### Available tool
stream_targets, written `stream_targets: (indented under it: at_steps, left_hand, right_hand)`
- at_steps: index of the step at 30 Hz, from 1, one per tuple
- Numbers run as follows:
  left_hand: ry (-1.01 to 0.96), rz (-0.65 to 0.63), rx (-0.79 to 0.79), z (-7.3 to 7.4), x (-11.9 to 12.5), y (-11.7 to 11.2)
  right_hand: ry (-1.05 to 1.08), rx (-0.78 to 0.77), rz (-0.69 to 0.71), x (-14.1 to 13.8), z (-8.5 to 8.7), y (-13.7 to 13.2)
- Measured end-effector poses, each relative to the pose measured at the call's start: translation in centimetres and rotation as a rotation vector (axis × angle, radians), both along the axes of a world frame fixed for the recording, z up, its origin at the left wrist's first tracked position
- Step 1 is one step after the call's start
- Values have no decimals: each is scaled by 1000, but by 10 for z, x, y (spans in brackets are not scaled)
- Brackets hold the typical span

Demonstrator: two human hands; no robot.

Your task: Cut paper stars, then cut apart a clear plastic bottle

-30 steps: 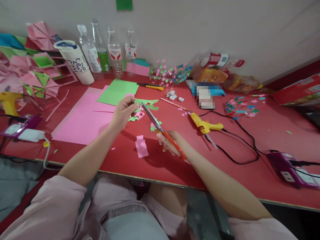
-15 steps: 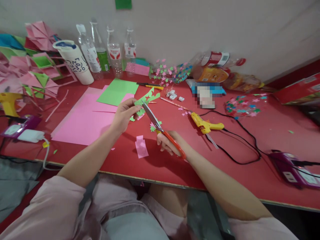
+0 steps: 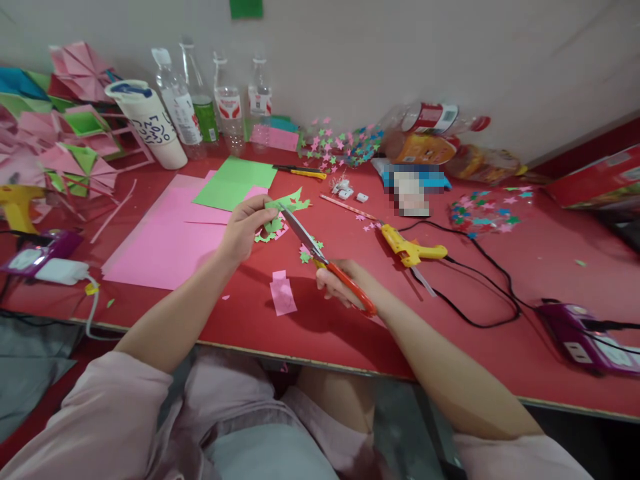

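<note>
My left hand (image 3: 249,230) pinches a jagged green paper strip (image 3: 293,201) above the red table. Orange-handled scissors (image 3: 350,285) are gripped in my right hand (image 3: 345,283), and their blades reach up-left to the strip, close by my left fingers. Under the blades lie small green and pink paper stars (image 3: 306,252). Beneath my left hand are green and pink paper scraps (image 3: 273,230), partly covered. A pink paper piece (image 3: 283,296) rests on the table nearer to me.
Green paper (image 3: 235,183) overlaps pink sheets (image 3: 155,240) at left. A yellow glue gun (image 3: 413,247) with a black cord lies right of the scissors. Plastic bottles (image 3: 230,110) and a white tumbler (image 3: 150,127) stand along the wall. A purple power strip (image 3: 575,340) sits far right.
The green strip has turned and dipped slightly between my left fingers. Both hands stay almost in place, and the scissors have shifted a little, their blades still at the strip.
</note>
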State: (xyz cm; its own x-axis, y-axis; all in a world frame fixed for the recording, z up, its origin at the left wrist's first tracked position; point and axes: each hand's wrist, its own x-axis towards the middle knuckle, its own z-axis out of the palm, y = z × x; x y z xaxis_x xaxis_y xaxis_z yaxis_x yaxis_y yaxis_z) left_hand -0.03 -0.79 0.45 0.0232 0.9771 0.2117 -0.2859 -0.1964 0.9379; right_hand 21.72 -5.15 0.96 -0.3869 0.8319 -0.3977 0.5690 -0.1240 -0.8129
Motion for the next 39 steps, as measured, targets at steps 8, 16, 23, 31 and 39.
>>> stream_targets:
  at_steps: [8, 16, 23, 31, 39]
  left_hand:
    - [42, 43, 15, -3, 0, 1]
    - [35, 37, 20, 1, -1, 0]
    - [19, 50, 1, 2, 0, -1]
    - [17, 20, -3, -2, 1, 2]
    - [-33, 31, 13, -8, 10, -3]
  right_hand:
    - [40, -22, 4, -1, -2, 0]
    - [37, -19, -15, -2, -1, -2]
    - [61, 13, -29, -3, -1, -4]
    - [51, -8, -20, -3, -6, 1]
    - [189, -18, -32, -10, -12, -9]
